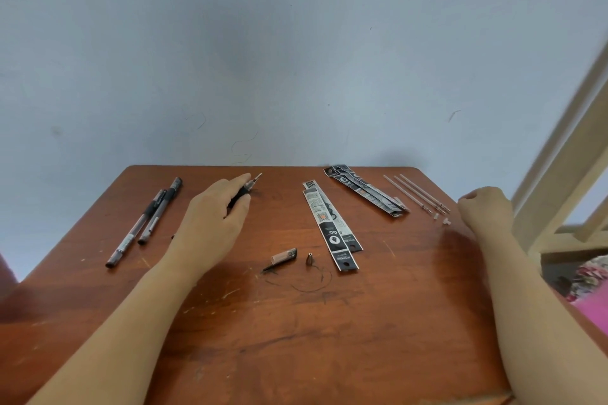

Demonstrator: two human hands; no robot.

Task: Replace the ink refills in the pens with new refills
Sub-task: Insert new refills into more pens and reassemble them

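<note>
My left hand (215, 217) grips an uncapped pen barrel (249, 185) with a black grip, its tip pointing to the far right, low over the wooden table (296, 322). My right hand (485, 207) rests curled at the table's right edge and holds nothing that I can see. Just left of it lie three thin refills (416, 193) and small white tip caps (441, 218). A pen cap (283, 256) and a metal nose cone (309, 259) lie in the middle. Two capped pens (148, 219) lie at the far left.
Black-and-white refill packets (332, 227) lie right of centre, with more packets (365, 191) behind them near the wall. A pale wall stands right behind the table. A wooden frame (566, 174) leans at the right, beyond the table's edge.
</note>
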